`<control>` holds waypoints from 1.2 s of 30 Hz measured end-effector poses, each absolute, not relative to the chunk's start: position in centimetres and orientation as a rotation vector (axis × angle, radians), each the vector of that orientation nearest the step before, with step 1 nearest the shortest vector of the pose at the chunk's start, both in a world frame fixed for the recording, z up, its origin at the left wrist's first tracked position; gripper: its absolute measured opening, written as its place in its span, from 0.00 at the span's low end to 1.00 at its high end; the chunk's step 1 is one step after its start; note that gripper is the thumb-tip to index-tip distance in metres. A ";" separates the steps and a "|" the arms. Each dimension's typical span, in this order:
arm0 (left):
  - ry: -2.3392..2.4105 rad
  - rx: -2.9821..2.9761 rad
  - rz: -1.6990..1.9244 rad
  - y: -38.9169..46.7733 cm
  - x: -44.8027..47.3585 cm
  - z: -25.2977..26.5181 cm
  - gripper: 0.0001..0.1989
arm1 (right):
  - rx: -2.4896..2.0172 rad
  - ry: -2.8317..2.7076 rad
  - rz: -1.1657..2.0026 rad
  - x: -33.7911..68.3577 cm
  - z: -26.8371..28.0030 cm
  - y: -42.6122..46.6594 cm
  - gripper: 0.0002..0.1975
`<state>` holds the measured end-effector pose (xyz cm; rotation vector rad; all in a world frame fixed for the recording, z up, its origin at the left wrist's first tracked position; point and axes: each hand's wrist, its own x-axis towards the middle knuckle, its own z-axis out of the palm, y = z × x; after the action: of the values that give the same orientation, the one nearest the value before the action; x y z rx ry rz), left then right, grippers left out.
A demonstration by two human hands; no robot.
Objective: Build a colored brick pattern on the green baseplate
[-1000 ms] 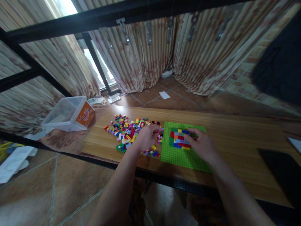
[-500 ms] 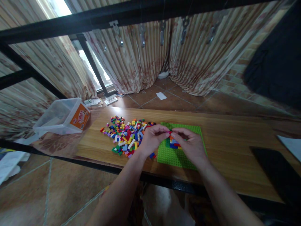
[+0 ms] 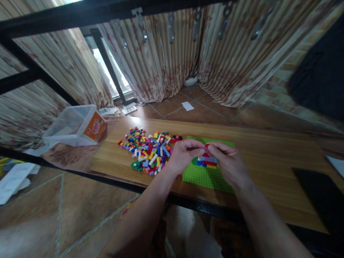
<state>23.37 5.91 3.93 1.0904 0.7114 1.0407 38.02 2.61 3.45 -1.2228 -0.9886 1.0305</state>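
Observation:
My left hand (image 3: 184, 154) and my right hand (image 3: 229, 163) meet over the green baseplate (image 3: 199, 177), each in a closed pinch. Between their fingertips shows a small red brick (image 3: 206, 146), mostly covered by the fingers. Just below the fingers, a built block of coloured bricks (image 3: 205, 162) stands on the baseplate, with blue, red, yellow and light blue rows showing. My right thumb and palm hide part of its right side. Left of my left hand lies a pile of loose bricks (image 3: 150, 150) in many colours.
An open clear plastic box (image 3: 72, 127) with an orange label stands at the table's left end. A dark flat object (image 3: 311, 193) lies on the wooden table (image 3: 263, 161) at the right. A black metal bar (image 3: 172, 14) with hanging hooks crosses above.
The view has shifted slightly, so the table scene sits a little differently. Both hands stay pinched together above the baseplate, and more of the coloured block shows beneath them.

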 end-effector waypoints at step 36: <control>1.015 1.988 0.614 8.4 16.3 3.6 0.05 | -1.462 -2.036 0.603 34.9 2.6 0.6 0.08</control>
<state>16.33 8.36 3.62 1.9885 1.0152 0.6137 34.89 0.61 2.60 -1.4623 -2.0357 0.6034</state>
